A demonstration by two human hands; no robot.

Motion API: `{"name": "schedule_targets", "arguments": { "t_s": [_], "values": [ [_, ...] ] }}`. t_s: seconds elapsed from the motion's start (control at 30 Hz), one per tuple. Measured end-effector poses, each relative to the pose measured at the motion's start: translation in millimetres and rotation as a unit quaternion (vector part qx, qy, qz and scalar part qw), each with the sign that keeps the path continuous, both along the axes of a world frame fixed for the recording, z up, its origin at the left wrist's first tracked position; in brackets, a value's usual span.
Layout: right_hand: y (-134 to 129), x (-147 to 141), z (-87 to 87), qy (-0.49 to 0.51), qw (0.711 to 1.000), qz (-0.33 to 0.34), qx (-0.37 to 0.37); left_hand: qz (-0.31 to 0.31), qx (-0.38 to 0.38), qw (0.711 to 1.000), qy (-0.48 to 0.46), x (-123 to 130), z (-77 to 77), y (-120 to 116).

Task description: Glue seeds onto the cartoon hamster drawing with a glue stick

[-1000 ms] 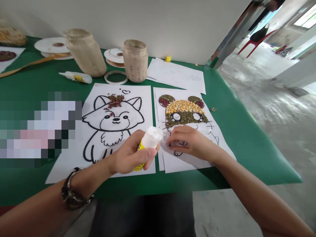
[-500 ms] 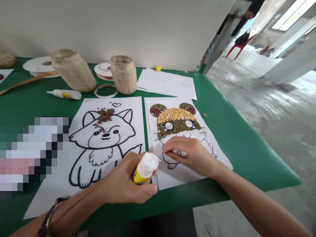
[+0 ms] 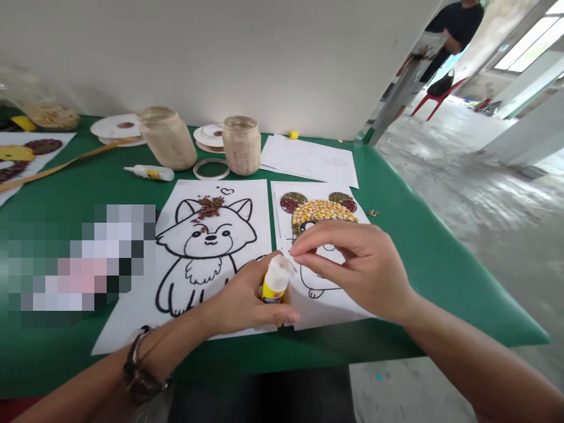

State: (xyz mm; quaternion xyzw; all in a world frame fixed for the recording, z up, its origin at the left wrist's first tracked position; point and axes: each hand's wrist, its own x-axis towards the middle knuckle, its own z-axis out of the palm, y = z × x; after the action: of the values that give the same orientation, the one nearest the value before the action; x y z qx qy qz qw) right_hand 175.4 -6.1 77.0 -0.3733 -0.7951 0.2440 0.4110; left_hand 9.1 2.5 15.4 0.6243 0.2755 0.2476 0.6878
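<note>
My left hand [image 3: 253, 296] is wrapped round a glue stick [image 3: 274, 286] with a yellow label, its white, uneven top pointing up. Beside that top, my right hand [image 3: 352, 264] is pinched at thumb and forefinger; whatever lies between the fingertips is too small to make out. Behind the right hand, a mouse-like animal drawing [image 3: 315, 294] is partly covered with yellow corn kernels [image 3: 328, 210] and green and red beans; the hand hides much of its face. To the left lies a fox drawing [image 3: 211, 261] with a small heap of reddish and green beans [image 3: 210, 208] on its head.
Behind the drawings stand two beige jars [image 3: 167, 138] [image 3: 241, 145], ribbon spools [image 3: 118, 128], a tape ring [image 3: 211, 169] and a glue bottle [image 3: 150, 172]. White sheets [image 3: 311, 160] lie at the back. A blurred-out object [image 3: 88, 258] is at left. A person [image 3: 458, 29] stands beyond the wall.
My right hand has risen from the mouse-like drawing to the top of the glue stick, its fingers still pinched. The view has shifted left, so more of the table's left side shows.
</note>
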Motion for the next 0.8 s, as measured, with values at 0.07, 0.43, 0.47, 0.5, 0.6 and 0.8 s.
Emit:
{"name": "schedule_targets", "arguments": {
  "t_s": [0.07,0.43,0.47,0.5,0.6,0.8],
  "values": [
    [5,-5,-0.1,0.007,1.0,0.019,-0.006,-0.008,-0.004,1.0,-0.008,0,0.6,0],
    [10,-1,-6.1,0.041,0.994,0.1,-0.014,-0.027,-0.035,0.999,-0.024,-2,1.6,-2],
    [10,0,-7.2,0.045,0.994,0.101,-0.012,-0.029,-0.036,0.999,-0.026,-2,1.8,-2],
    [9,1,-8.4,0.043,0.994,0.103,-0.008,-0.032,-0.035,0.999,-0.026,-2,2.0,-1],
    [8,5,-11.5,0.013,0.992,0.124,0.009,-0.04,-0.03,0.998,-0.024,-2,2.1,-1],
    [6,5,-14.9,-0.006,0.988,0.145,0.059,-0.048,-0.084,0.993,-0.063,-1,0.5,-3]
  ]
}}
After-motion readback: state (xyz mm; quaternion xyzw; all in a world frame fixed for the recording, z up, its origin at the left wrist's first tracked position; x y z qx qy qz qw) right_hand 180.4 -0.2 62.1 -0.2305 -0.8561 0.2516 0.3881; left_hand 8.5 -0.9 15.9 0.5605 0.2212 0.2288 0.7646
